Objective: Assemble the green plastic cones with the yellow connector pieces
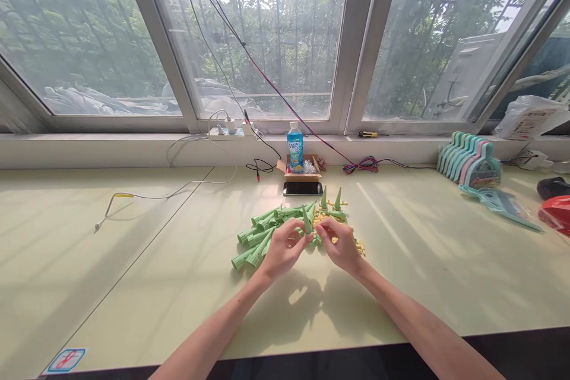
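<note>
My left hand [287, 244] grips a small green plastic cone [307, 221] by its base, tip pointing up. Close beside it, my right hand [339, 243] has thumb and forefinger pinched together near the cone; whatever is between them is too small to make out. Under and left of the hands lies a pile of longer green tapered tubes [256, 237]. A heap of small yellow plastic pieces [360, 247] is partly hidden behind my right hand. Two green cones [338, 199] stand upright beyond the hands, with yellow bits at their sides.
A black phone [303, 189] lies beyond the pile, before a cardboard box [303, 177] and a blue bottle [295, 148]. Coiled cables [365, 164] run along the wall. Several pastel hanger-like pieces [472, 160] stand at right, near a red object [556, 214]. A white cable [146, 196] lies left.
</note>
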`<state>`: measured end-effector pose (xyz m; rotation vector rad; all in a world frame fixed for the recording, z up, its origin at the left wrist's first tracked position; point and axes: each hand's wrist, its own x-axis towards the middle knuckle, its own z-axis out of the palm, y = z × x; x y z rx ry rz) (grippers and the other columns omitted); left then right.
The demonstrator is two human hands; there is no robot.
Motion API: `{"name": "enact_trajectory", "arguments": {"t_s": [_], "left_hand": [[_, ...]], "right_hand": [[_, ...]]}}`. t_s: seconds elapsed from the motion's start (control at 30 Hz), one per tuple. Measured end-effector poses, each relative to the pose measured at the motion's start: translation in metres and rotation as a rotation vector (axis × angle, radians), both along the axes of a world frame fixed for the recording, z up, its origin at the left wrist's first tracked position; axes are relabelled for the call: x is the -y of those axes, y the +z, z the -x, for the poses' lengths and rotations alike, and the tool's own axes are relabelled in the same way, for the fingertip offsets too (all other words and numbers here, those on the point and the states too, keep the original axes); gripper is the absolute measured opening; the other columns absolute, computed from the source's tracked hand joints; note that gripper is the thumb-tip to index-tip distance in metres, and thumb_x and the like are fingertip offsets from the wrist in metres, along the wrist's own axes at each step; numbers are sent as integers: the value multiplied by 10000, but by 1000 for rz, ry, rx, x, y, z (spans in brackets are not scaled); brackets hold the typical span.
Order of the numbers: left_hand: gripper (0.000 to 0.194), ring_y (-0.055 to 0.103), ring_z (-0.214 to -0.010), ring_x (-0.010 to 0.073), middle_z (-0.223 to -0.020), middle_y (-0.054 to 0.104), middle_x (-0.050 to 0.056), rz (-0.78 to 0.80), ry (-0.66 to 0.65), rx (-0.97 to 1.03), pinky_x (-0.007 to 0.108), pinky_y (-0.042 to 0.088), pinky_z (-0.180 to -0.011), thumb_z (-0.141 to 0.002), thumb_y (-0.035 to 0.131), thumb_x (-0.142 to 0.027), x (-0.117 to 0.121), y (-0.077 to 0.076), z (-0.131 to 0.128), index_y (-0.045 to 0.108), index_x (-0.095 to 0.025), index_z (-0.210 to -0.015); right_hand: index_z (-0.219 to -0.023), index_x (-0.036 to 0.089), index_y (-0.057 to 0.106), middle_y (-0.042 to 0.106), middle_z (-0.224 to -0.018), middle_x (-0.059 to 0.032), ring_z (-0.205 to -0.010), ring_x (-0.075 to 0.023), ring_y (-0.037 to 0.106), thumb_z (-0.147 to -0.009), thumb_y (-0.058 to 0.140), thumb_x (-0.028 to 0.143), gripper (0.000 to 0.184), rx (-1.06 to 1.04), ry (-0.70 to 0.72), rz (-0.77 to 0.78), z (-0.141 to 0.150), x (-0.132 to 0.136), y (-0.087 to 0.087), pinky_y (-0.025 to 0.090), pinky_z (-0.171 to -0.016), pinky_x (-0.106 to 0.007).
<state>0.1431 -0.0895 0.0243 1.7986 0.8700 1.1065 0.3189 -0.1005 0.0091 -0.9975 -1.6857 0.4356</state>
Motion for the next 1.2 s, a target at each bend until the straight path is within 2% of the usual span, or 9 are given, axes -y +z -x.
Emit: {"name": "enact_trajectory", "arguments": {"t_s": [0.13, 0.27, 0.4, 0.57, 0.73, 0.9, 1.0, 1.1, 1.2], "left_hand": [[195, 484, -593, 75, -943, 545, 46, -204, 41, -59, 204, 450, -507, -915, 612, -369, 0, -3, -1, 644, -177, -920], [174, 481, -586, 69, -946, 536, 35, -242, 69, -78, 196, 443, -503, -935, 584, -355, 0, -5, -3, 647, -194, -952], [256, 508, -574, 75, -937, 564, 33, -109, 109, -20, 190, 423, -485, -941, 564, -431, 2, -3, -5, 582, -188, -1020], [543, 446, -450, 76, -566, 515, -6, 140, 67, 37, 193, 359, -445, -954, 452, -581, -1, -1, -4, 587, -134, -679], [661, 441, -388, 76, -557, 594, 38, 344, -53, 46, 197, 283, -388, -908, 446, -676, -2, 0, -4, 641, -114, -619], [632, 421, -370, 59, -585, 609, 34, 366, -108, 42, 199, 283, -402, -903, 484, -665, -2, -3, -4, 619, -117, -618], [609, 396, -360, 59, -516, 554, 4, 338, -134, 34, 201, 281, -412, -928, 460, -644, -4, -5, -3, 611, -123, -649], [567, 377, -365, 64, -444, 471, -34, 286, -125, 8, 201, 284, -423, -943, 458, -615, -3, -5, -1, 587, -135, -671], [468, 389, -413, 69, -476, 444, -57, 218, -74, -8, 191, 290, -428, -910, 555, -579, -1, -2, -1, 528, -157, -708]], "right_hand": [[-745, 200, 531, 512, -625, 10, -509, -113, 417, -986, 489, 391, 310, -31, 0, 60, 0, -1, -1, 350, -474, -244], [-766, 195, 543, 519, -639, 8, -518, -113, 431, -988, 495, 403, 308, -79, 4, 74, 0, -2, -2, 365, -483, -244], [-807, 197, 548, 506, -651, 20, -520, -103, 426, -997, 493, 398, 282, -152, -31, 24, 0, -2, -2, 380, -481, -229], [-823, 205, 530, 443, -594, 50, -481, -89, 389, -1012, 474, 364, 253, -192, -68, -38, -2, 0, 0, 380, -461, -214], [-820, 198, 555, 516, -663, 15, -548, -103, 445, -1011, 475, 297, 229, -94, 22, -152, -1, 2, 1, 413, -510, -230], [-820, 192, 565, 541, -686, 4, -571, -105, 456, -1005, 480, 251, 212, -58, 48, -187, 1, 4, -1, 428, -524, -227], [-824, 190, 568, 551, -690, 1, -575, -104, 469, -1001, 486, 246, 203, -55, 51, -178, 1, 3, -1, 436, -529, -224], [-823, 191, 569, 550, -677, 4, -570, -105, 479, -1000, 488, 258, 206, -42, 38, -166, 0, 3, -1, 440, -532, -223], [-794, 196, 553, 524, -639, 18, -547, -104, 458, -1001, 480, 274, 233, -24, 6, -161, 0, 1, -2, 432, -523, -222]]}}
